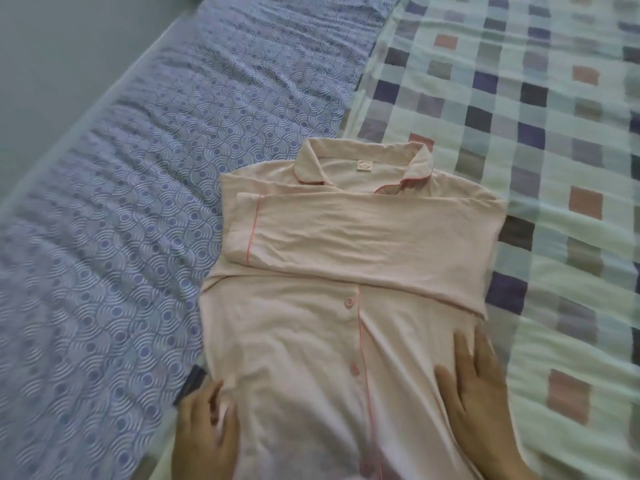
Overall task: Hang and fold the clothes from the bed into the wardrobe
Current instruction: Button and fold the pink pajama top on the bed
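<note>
A pale pink pyjama shirt [332, 306] with darker pink piping and buttons lies front up on the bed, collar away from me. Both sleeves are folded across its chest. My left hand [204, 434] rests on the shirt's lower left edge, fingers pointing forward; blur hides whether they pinch the cloth. My right hand [474, 393] lies flat with straight fingers on the shirt's lower right side. The wardrobe is out of view.
The bed carries a blue sheet with a ring pattern [138, 202] on the left and a pale checked blanket [519, 98] on the right. A small dark object [190, 382] peeks out beside my left hand. A grey wall [52, 46] runs along the far left.
</note>
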`<state>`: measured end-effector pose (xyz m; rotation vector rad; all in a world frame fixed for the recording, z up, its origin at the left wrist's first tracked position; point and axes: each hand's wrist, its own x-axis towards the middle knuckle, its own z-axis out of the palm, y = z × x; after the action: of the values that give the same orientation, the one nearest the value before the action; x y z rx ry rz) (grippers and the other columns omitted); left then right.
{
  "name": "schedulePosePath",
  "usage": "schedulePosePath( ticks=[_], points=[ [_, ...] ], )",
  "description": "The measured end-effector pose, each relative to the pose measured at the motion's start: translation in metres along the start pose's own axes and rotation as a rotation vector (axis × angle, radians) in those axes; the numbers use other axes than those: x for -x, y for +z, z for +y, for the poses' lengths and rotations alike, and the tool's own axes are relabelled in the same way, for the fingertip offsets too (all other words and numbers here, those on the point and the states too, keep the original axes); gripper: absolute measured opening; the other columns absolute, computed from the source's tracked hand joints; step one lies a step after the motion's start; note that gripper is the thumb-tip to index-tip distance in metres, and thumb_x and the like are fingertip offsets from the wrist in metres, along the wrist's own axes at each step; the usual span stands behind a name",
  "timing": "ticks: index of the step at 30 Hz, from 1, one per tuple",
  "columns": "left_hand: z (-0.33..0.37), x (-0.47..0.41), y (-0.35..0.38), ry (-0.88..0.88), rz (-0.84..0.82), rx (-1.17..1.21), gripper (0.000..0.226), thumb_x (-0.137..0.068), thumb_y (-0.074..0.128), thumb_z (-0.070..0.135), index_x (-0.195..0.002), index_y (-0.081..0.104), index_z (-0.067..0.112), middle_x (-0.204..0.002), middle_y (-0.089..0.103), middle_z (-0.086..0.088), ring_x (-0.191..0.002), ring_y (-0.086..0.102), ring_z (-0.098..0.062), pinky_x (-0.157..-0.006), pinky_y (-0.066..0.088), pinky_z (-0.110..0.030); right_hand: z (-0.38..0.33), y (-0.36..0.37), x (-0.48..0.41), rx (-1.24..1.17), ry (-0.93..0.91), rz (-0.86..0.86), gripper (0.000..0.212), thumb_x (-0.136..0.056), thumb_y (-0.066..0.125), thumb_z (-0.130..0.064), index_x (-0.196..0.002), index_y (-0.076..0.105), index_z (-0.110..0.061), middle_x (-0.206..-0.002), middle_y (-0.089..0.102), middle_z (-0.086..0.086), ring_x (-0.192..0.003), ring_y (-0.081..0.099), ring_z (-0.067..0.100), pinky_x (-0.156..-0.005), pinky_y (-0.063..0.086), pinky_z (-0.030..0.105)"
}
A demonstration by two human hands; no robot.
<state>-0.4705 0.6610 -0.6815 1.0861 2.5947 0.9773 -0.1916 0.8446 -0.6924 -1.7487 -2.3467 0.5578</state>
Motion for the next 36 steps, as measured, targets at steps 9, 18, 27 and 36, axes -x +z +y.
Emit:
schedulePosePath(
  ticks=[9, 18, 27, 36],
  points=[
    [-0.018, 0.059, -0.044, -0.342, -0.07, 0.07, 0.016, -0.079, 0.061, -0.004, -0.085, 0.066, 0.011, -0.079, 0.053, -0.007, -0.072, 0.056, -0.01, -0.076, 0.043, -0.024, 0.005, -0.036, 0.092, -0.465, 0.353, 0.02, 0.034, -0.074, 0.057, -0.036, -0.099, 0.059, -0.06, -0.103, 0.057, 0.006, -0.089, 0.057, 0.012, -0.078, 0.036, 0.001],
    [-0.032, 0.131, -0.075, -0.097, -0.348, -0.03, 0.081, -0.048, 0.049, 0.005, -0.129, 0.049, 0.001, -0.125, 0.043, -0.016, -0.112, 0.043, -0.029, -0.099, 0.035, -0.028, 0.021, -0.048, 0.182, -0.252, 0.211, -0.248, 0.07, -0.05, 0.046, -0.026, -0.117, 0.064, -0.027, -0.131, 0.054, 0.01, -0.118, 0.053, 0.033, -0.102, 0.038, 0.039],
    [-0.014, 0.149, -0.077, -0.192, -0.251, -0.025, 0.052, -0.081, 0.053, 0.023, -0.129, 0.051, 0.002, -0.123, 0.046, -0.024, -0.11, 0.047, -0.041, -0.095, 0.036, -0.046, 0.017, -0.063, 0.215, -0.437, 0.423, -0.132, 0.056, -0.077, 0.056, -0.038, -0.125, 0.052, -0.009, -0.117, 0.053, 0.008, -0.108, 0.052, 0.029, -0.086, 0.039, 0.036],
    [0.029, 0.141, -0.059, -0.937, 0.205, 0.476, 0.037, -0.085, 0.054, 0.002, -0.122, 0.05, 0.001, -0.114, 0.055, -0.006, -0.102, 0.054, -0.022, -0.084, 0.044, -0.03, -0.001, -0.044, 0.211, -0.995, 1.017, 0.168, 0.038, -0.082, 0.07, -0.01, -0.116, 0.055, -0.001, -0.11, 0.062, 0.016, -0.082, 0.057, 0.022, -0.069, 0.048, 0.03]
  ],
)
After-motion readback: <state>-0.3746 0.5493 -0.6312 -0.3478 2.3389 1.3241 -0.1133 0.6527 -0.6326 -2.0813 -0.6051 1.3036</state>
